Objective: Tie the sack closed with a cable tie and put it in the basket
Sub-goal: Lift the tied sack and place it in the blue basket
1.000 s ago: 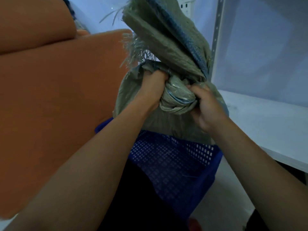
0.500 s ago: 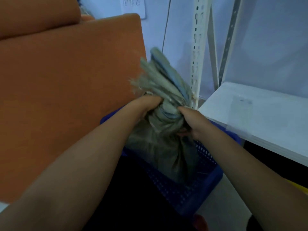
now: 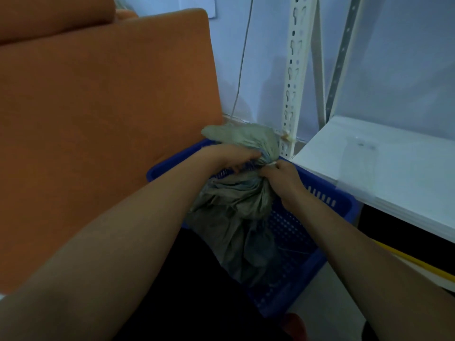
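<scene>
A grey-green woven sack (image 3: 234, 212) lies inside the blue perforated plastic basket (image 3: 327, 200) on the floor. Its gathered neck sticks up and flops over the basket's far rim. My left hand (image 3: 231, 156) grips the bunched neck from the left. My right hand (image 3: 283, 175) pinches the neck from the right, with a small pale piece, probably the cable tie (image 3: 272, 163), at its fingertips. The neck between my hands is mostly hidden by my fingers.
An orange upholstered sofa (image 3: 98, 119) stands close on the left of the basket. A white shelf board (image 3: 394, 168) and white perforated rack posts (image 3: 294, 77) are on the right. A thin cable hangs down the wall behind. A yellow strip (image 3: 413, 263) lies under the shelf.
The sack was held high above the basket; it has come down and now rests inside it. Both hands went down with it, still at the neck.
</scene>
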A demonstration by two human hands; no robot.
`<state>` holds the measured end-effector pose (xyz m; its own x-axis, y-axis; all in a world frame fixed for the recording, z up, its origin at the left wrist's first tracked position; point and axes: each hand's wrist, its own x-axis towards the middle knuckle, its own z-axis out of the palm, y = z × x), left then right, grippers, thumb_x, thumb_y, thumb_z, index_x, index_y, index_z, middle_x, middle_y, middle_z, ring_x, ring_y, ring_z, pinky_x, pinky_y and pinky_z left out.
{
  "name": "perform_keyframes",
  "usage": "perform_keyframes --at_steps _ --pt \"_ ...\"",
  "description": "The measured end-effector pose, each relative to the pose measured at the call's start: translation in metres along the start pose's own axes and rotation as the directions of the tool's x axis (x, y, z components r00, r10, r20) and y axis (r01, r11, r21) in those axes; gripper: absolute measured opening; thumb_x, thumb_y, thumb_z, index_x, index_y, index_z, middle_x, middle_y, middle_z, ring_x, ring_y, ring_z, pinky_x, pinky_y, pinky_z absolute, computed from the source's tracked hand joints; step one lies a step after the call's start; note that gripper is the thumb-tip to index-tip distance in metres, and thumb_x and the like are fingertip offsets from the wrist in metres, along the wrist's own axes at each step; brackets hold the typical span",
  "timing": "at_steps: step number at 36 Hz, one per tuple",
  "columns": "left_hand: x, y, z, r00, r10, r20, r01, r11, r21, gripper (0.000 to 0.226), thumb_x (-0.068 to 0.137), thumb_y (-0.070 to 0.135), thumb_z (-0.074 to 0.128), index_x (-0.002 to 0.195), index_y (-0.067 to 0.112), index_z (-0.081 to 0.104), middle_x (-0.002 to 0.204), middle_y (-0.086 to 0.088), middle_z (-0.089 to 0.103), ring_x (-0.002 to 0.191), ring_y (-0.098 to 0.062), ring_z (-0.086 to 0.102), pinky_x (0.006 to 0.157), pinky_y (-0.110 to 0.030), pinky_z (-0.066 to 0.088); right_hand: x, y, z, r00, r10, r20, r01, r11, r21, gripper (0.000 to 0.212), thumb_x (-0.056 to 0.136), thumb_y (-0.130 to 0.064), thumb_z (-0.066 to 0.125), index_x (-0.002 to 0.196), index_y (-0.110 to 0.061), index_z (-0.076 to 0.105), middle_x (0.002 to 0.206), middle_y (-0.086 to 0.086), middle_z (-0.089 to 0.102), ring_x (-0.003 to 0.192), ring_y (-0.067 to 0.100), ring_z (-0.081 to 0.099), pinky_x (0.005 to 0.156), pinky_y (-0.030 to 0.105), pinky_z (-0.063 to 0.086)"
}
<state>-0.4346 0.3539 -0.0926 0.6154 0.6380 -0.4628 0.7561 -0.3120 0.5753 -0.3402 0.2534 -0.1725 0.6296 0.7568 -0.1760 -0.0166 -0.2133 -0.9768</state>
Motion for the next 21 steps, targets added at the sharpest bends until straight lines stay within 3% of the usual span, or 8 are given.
perform_keyframes --at_steps 3,5,7,10,13,16,19,21 --pt "0.009 -0.003 0.003 0.995 0.097 -0.022 -0.099 0.978 -0.183 0.057 0.101 0.057 0.046 0.148 0.025 0.045 0.136 0.001 0.055 0.114 -0.020 0.056 0.095 -0.034 0.045 -0.003 -0.004 0.001 0.994 -0.103 -0.022 0.103 0.995 -0.013 0.015 0.089 -0.004 0.062 0.077 -0.014 0.065 0.079 0.011 0.069 0.074 0.026 0.067 0.067 0.040 0.054" --pt "0.010 -0.004 0.002 0.989 0.138 -0.062 -0.150 0.943 -0.297 0.057 0.102 0.049 0.051 0.152 0.025 0.041 0.140 0.008 0.050 0.124 -0.017 0.050 0.098 -0.031 0.040 -0.004 -0.006 0.002 0.991 -0.136 -0.010 0.136 0.991 0.006 0.014 0.088 -0.003 0.062 0.076 -0.011 0.062 0.074 0.008 0.064 0.070 0.022 0.063 0.063 0.032 0.047" --pt "0.014 -0.003 -0.001 0.977 0.164 -0.133 -0.202 0.909 -0.365 0.059 0.097 0.042 0.061 0.148 0.018 0.048 0.143 0.003 0.055 0.130 -0.020 0.052 0.103 -0.033 0.042 -0.004 -0.007 0.004 0.989 -0.147 0.022 0.147 0.989 0.013 0.008 0.089 -0.003 0.063 0.082 -0.008 0.064 0.077 0.011 0.064 0.073 0.023 0.063 0.066 0.031 0.048" --pt "0.021 -0.004 -0.003 0.958 0.192 -0.212 -0.276 0.817 -0.506 0.056 0.081 0.041 0.071 0.129 0.014 0.064 0.130 -0.007 0.068 0.122 -0.028 0.063 0.108 -0.042 0.049 -0.003 -0.005 0.007 0.982 -0.159 0.100 0.159 0.987 0.009 0.006 0.088 -0.005 0.065 0.092 -0.004 0.069 0.089 0.018 0.071 0.083 0.029 0.070 0.076 0.041 0.056" --pt "0.020 -0.005 -0.003 0.954 0.247 -0.168 -0.296 0.698 -0.652 0.032 0.095 0.029 0.068 0.124 0.016 0.066 0.128 -0.009 0.071 0.118 -0.027 0.067 0.102 -0.039 0.054 -0.004 -0.004 0.011 0.974 -0.163 0.160 0.173 0.984 -0.052 0.017 0.089 -0.011 0.068 0.102 -0.001 0.071 0.099 0.019 0.073 0.092 0.031 0.072 0.087 0.050 0.057" --pt "0.021 -0.006 -0.001 0.948 0.263 -0.179 -0.314 0.680 -0.662 0.039 0.093 0.020 0.074 0.129 0.012 0.062 0.124 -0.007 0.072 0.113 -0.023 0.070 0.098 -0.038 0.057 -0.005 -0.003 0.013 0.963 -0.128 0.238 0.161 0.979 -0.124 0.019 0.092 -0.018 0.069 0.106 -0.006 0.071 0.099 0.014 0.073 0.094 0.025 0.071 0.087 0.043 0.057" --pt "0.025 -0.008 0.002 0.952 0.189 -0.241 -0.303 0.700 -0.647 0.054 0.091 0.017 0.076 0.140 0.007 0.056 0.128 -0.008 0.070 0.113 -0.025 0.068 0.100 -0.042 0.055 -0.007 -0.009 0.012 0.938 -0.047 0.344 0.117 0.976 -0.185 0.007 0.090 -0.020 0.070 0.094 -0.015 0.069 0.089 0.005 0.070 0.086 0.019 0.068 0.077 0.033 0.055" --pt "0.026 -0.011 0.004 0.957 0.142 -0.254 -0.279 0.696 -0.661 0.055 0.092 0.018 0.074 0.142 0.006 0.055 0.128 -0.010 0.069 0.114 -0.028 0.067 0.101 -0.045 0.054 -0.009 -0.019 0.010 0.911 0.026 0.411 0.071 0.973 -0.218 0.009 0.087 -0.017 0.071 0.095 -0.013 0.069 0.087 0.008 0.070 0.083 0.022 0.068 0.073 0.033 0.055"
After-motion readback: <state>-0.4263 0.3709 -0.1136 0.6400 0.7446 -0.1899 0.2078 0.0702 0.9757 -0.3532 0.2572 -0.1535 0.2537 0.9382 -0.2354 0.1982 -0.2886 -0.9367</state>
